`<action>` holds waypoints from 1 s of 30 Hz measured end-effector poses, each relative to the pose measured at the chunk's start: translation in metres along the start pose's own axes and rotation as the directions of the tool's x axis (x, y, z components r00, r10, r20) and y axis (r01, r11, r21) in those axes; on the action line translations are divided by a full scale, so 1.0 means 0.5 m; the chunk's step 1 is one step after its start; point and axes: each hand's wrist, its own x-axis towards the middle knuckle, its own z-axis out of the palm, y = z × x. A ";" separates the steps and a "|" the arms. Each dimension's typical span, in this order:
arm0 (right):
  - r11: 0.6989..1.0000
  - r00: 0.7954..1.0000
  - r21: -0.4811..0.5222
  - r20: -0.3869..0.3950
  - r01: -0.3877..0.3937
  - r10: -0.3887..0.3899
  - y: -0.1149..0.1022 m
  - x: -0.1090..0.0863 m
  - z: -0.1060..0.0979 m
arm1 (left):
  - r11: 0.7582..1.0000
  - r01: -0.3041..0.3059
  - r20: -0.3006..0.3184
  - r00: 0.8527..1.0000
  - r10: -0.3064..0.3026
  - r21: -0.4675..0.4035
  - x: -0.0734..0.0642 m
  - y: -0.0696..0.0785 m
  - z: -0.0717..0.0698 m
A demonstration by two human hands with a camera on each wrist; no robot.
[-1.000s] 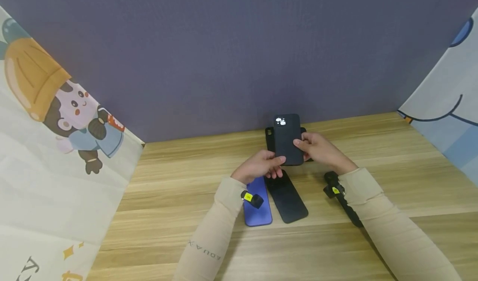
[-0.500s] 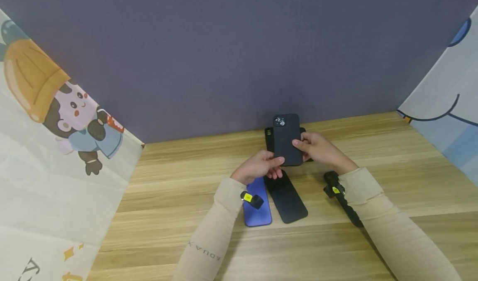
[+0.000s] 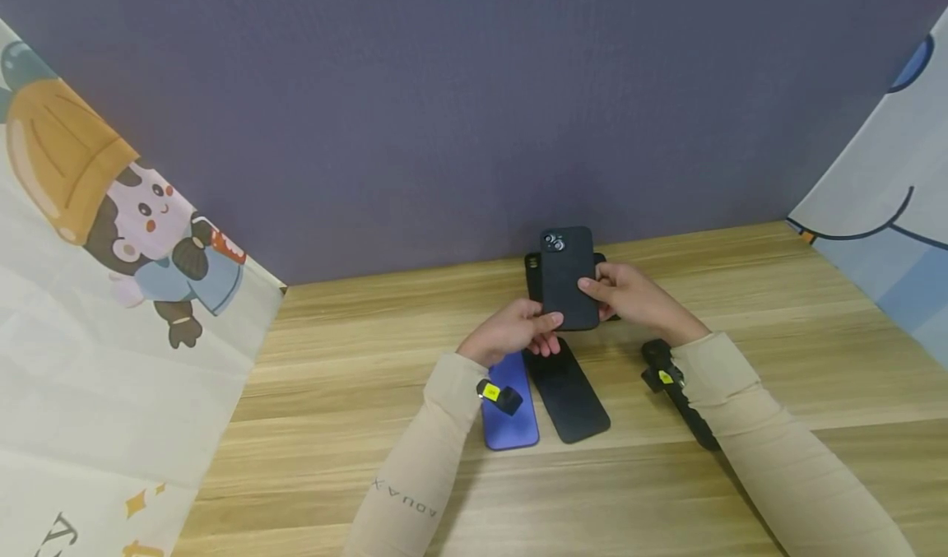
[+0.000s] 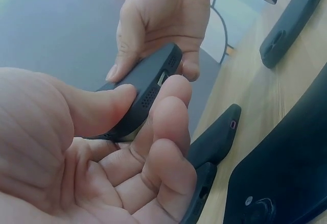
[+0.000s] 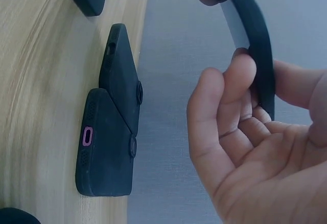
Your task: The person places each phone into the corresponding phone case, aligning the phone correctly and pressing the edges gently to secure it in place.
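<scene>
Both hands hold a phone in a black case (image 3: 569,285), its back and two camera lenses facing up in the head view. My left hand (image 3: 518,328) pinches its lower left corner, thumb on top and fingers beneath. On its right edge, my right hand (image 3: 629,294) grips with thumb above and fingers curled under. Speaker holes and a port show along the case's bottom edge (image 4: 148,97) in the left wrist view. Part of a pale flat face (image 5: 236,25) appears beneath it in the right wrist view.
Below the hands lie a dark phone (image 3: 569,396) and a blue-purple phone (image 3: 513,413), partly under the left wrist camera. Two black-cased phones (image 5: 122,76) overlap behind the held one. Another dark object (image 3: 699,425) lies beside the right sleeve. A grey-blue panel (image 3: 444,129) rises behind the table (image 3: 355,392).
The glare on the camera lenses has faded as the phone tilts slightly. Both hands keep their grip and have barely moved.
</scene>
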 end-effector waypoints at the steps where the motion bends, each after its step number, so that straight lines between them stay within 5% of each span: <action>1: 1.000 1.000 -0.001 -0.001 0.000 0.000 0.001 0.000 0.000 | 1.000 -0.001 0.001 1.000 0.001 0.001 0.000 0.000 0.000; 30: 1.000 1.000 -0.024 0.001 0.001 -0.001 -0.001 -0.004 -0.010 | 0.995 -0.080 -0.014 0.997 0.079 -0.056 0.009 -0.006 -0.001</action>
